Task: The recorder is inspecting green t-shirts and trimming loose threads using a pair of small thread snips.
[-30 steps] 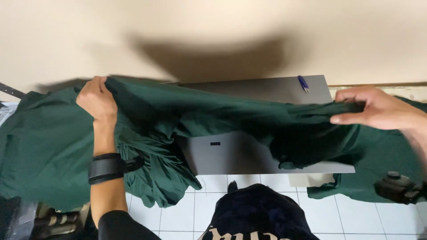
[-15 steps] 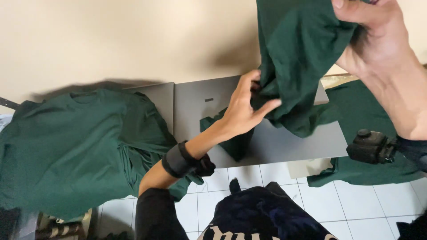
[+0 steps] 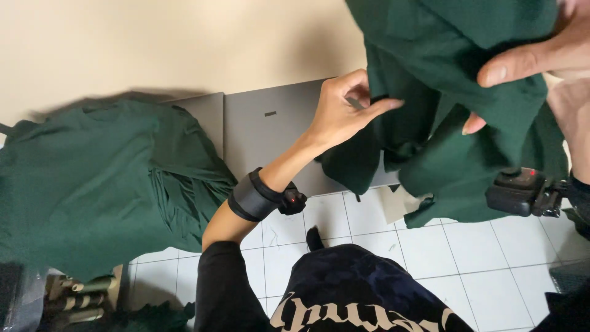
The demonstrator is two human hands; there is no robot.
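A dark green garment [image 3: 455, 98] hangs bunched in front of me at the upper right, lifted off the grey table [image 3: 270, 132]. My right hand [image 3: 541, 55] grips its upper part, thumb and fingers pinched on the cloth. My left hand [image 3: 344, 110] reaches across from the left and touches the garment's left edge with fingers partly spread, a fold caught under them. A black band with a small device [image 3: 261, 197] sits on my left wrist. A similar black device [image 3: 522, 192] shows on my right wrist.
A pile of the same dark green garments [image 3: 104, 184] lies on the left, draped over the table's end. White floor tiles [image 3: 491, 258] lie below. A beige wall [image 3: 153, 43] stands behind the table. Bottles or rolls [image 3: 74, 295] sit at the lower left.
One second ago the garment was spread flat between both hands. Since then my right hand has lifted it up and bunched it, and my left hand has crossed over to its left edge.
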